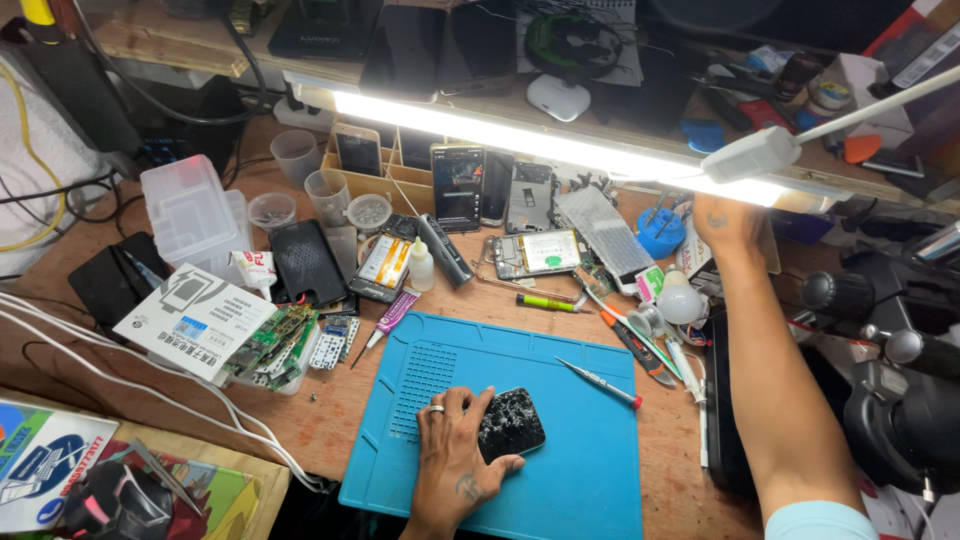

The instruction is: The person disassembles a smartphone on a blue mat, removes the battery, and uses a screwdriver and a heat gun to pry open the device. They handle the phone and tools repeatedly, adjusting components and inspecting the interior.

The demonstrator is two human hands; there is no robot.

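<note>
The cracked phone (pixel 510 424) lies unopened on the blue mat (pixel 580 480) — left hand (pixel 452 455) fingers clamped around it, right hand (pixel 728 222) reaching toward the lamp (pixel 560 145), its fingers' state untellable — screwdriver (pixel 598 382) untouched just beyond.

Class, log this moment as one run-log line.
left hand: holds cracked phone on blue mat | right hand: reaching up by lamp bar
</note>
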